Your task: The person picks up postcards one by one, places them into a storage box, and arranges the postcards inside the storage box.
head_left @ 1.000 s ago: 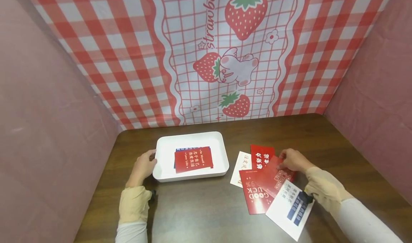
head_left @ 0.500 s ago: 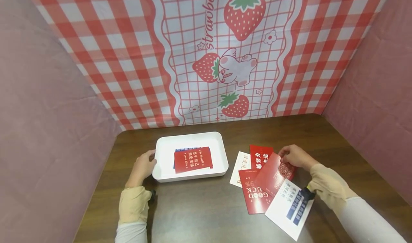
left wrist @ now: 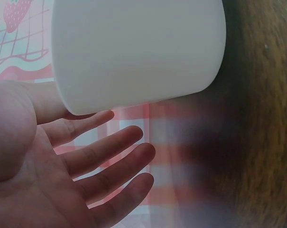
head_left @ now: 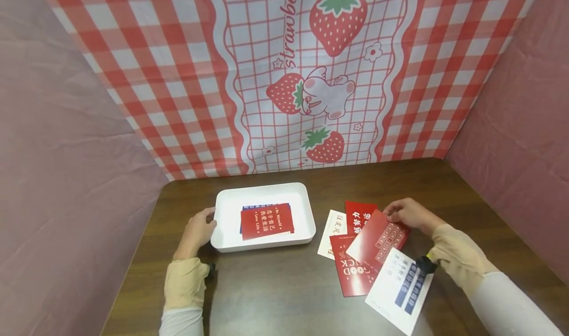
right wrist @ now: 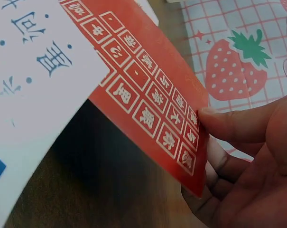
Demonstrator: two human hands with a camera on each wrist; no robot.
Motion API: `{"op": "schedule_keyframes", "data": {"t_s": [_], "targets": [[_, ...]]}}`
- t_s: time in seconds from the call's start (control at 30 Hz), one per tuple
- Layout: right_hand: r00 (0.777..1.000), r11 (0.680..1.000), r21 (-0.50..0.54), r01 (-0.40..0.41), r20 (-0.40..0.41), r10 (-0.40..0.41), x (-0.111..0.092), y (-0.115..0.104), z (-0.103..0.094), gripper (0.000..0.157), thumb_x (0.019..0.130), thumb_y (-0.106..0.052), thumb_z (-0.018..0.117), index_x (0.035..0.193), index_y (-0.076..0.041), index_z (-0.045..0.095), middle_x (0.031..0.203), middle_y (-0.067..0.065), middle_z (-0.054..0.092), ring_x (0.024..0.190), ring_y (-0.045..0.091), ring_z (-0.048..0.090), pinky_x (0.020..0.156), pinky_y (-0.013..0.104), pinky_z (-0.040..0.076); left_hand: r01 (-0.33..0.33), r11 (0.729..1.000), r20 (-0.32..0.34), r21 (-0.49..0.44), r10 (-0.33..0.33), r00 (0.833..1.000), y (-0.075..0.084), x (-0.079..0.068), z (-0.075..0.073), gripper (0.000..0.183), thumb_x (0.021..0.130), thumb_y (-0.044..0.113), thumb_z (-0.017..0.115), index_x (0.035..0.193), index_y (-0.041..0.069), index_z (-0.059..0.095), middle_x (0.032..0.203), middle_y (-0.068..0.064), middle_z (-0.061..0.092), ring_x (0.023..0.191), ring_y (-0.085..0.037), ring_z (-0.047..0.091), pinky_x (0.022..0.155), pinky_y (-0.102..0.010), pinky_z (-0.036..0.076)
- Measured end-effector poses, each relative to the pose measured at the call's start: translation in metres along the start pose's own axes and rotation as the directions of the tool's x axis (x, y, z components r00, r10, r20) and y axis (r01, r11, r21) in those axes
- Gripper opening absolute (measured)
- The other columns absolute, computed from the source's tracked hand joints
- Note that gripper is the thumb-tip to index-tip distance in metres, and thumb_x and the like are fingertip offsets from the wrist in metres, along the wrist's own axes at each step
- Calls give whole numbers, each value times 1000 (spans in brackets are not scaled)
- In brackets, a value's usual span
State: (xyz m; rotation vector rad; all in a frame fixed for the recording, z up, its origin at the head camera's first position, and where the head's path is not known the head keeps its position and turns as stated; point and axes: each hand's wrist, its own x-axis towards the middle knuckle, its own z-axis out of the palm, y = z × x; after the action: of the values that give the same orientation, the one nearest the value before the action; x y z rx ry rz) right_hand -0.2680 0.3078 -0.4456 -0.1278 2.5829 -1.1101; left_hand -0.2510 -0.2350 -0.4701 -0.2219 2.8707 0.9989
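Note:
My right hand (head_left: 411, 215) pinches the corner of a red card (head_left: 380, 237) printed with rows of boxed characters. In the right wrist view, the thumb lies on the face of this red card (right wrist: 152, 90) and the other fingers are behind it. Overlapping the card is a white card with blue bands (head_left: 400, 289). My left hand (head_left: 198, 232) rests at the left rim of a white tray (head_left: 266, 247). The left wrist view shows its fingers (left wrist: 110, 152) spread and extended beside the tray wall, the thumb partly hidden behind it. Inside the tray, a red card (head_left: 268, 221) overlaps a blue one.
Under and around the held card lie a red "Good Luck" card (head_left: 351, 272), a cream card (head_left: 331, 232) and another red card (head_left: 357, 211). A brown wooden table (head_left: 266, 296) bears everything. Behind it hangs a strawberry-patterned checked cloth (head_left: 329, 128).
The right hand has lifted and tilted the red card a little, so its boxed characters show more clearly. The white card has shifted slightly toward the front. The left hand and tray stay put.

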Motion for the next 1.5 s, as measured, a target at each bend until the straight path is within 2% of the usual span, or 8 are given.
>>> {"op": "schedule_keyframes", "data": {"t_s": [0.27,0.6,0.97,1.33,1.5], "targets": [[998,999,53,-9,60,6,1,3,-4,27,91,-8,58,110,9,63,95,10,68,81,17,58,68,31,49,-8,1000,1,2,8,1000,0,1,0,47,96,12,47,142,-1,46,138,-25,54,129,-42,50,108,-57,38],[996,994,97,-58,78,51,-1,1,-5,29,93,-13,57,114,7,62,99,13,68,85,21,60,72,32,52,-8,1000,-1,10,8,1000,1,1,0,47,96,11,47,142,-1,46,137,-25,54,129,-42,50,108,-56,38],[999,991,128,-47,31,43,0,2,-4,34,92,-15,59,118,8,60,104,15,67,86,21,60,72,33,52,9,1000,7,2,-9,1000,1,0,-1,47,97,11,47,142,0,45,139,-25,53,130,-42,49,109,-57,38],[999,982,183,-36,-6,38,4,2,-7,40,92,-15,58,122,11,55,101,12,66,83,18,59,72,31,52,-14,1000,-1,4,14,1000,0,-2,-2,47,96,11,47,141,-1,46,137,-25,55,128,-42,50,108,-56,38],[998,981,191,-37,-37,45,4,4,-7,41,93,-16,58,125,11,54,106,15,64,84,17,58,72,30,51,-15,1000,-2,-1,15,1000,2,-2,-2,47,96,10,46,141,-1,46,137,-25,55,128,-42,50,109,-56,38]]}}
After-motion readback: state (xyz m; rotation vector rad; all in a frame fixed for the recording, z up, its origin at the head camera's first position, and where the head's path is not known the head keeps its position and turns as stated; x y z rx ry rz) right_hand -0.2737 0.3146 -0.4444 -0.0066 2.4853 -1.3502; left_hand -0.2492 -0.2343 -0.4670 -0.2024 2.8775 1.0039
